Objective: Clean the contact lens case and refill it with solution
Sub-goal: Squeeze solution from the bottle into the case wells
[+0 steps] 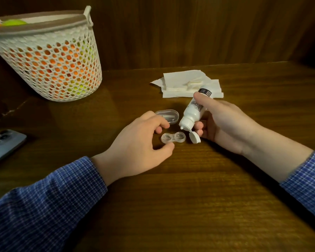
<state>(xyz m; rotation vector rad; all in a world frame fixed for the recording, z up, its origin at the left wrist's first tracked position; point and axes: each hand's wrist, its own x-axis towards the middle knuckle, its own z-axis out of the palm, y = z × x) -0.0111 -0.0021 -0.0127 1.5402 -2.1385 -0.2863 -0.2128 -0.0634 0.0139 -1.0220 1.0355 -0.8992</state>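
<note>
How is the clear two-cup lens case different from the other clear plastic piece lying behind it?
The lens case has two round cups joined at a narrow waist; the clear piece behind it is one plain oval shell. The lens case lies nearer the person, between the left hand's thumb and fingers, below the solution bottle's nozzle; the clear piece lies beside the fingers' far side. Both are transparent plastic resting on the wooden table.

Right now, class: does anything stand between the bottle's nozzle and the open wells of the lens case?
Nothing visible does. The right hand holds the solution bottle tilted, its nozzle just above the lens case. Its flip cap hangs open to the side, and the left hand curls around the case's left end, leaving both wells uncovered.
</note>
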